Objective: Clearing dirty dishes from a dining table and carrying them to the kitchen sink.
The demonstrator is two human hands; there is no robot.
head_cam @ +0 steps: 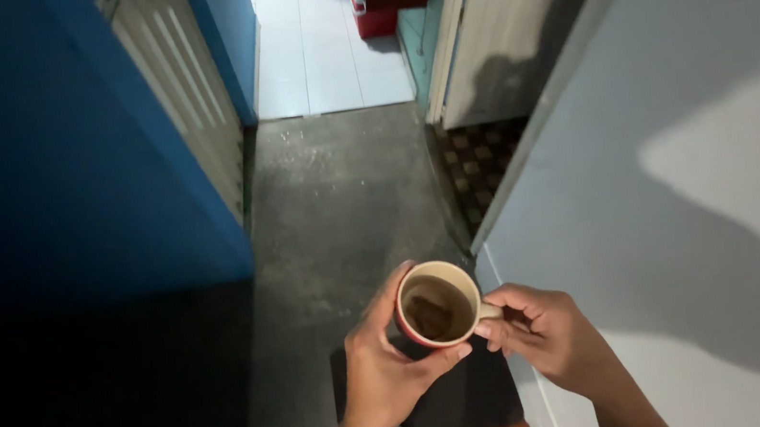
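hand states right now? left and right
Left hand: closed around the body of the red mug.
Right hand: pinching the mug's handle.

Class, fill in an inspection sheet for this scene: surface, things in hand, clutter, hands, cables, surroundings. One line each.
Surface: grey concrete floor of a narrow passage, speckled pale near the threshold; white tiled floor beyond.
Things in hand: red mug with cream inside, holding brown liquid, upright.
Clutter: red box on the tiles; patterned mat by the right doorway.
Hands: left hand wraps the mug's body; right hand pinches its handle.
Cables: nothing seen.
Surroundings: blue wall on the left, pale wall on the right with a shadow on it, louvred door at left.
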